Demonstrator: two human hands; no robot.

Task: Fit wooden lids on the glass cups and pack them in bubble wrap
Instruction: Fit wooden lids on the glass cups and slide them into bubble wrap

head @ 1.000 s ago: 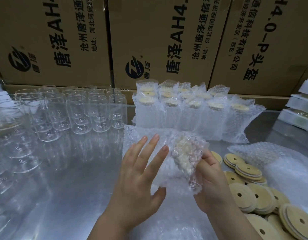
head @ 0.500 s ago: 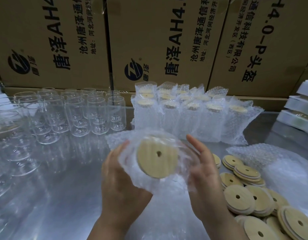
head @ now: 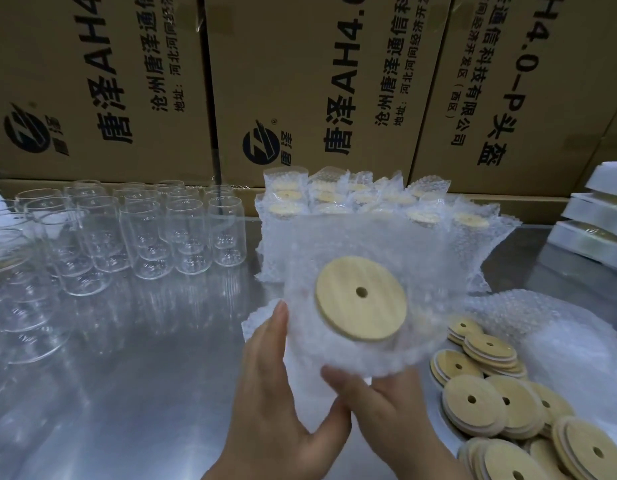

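A glass cup in a bubble wrap sleeve [head: 338, 344] is held up in the middle of the view, its round wooden lid [head: 360, 303] with a small hole facing me. My left hand [head: 269, 393] grips the sleeve's left side and underside. My right hand [head: 379, 407] grips the wrapped cup from below. Bare glass cups [head: 144, 233] stand at the left. Wrapped, lidded cups [head: 379, 209] stand in rows behind. Loose wooden lids [head: 490, 393] lie at the right.
Cardboard boxes [head: 300, 81] form a wall along the back of the steel table [head: 144, 358]. More bubble wrap sleeves [head: 549, 323] lie at the right behind the lids. White flat packs [head: 598, 230] are stacked at the far right.
The wrapped cup turned from lying sideways to lid-up facing me and rose higher. My right hand slid from its right side to underneath; my left hand shifted to the left side.
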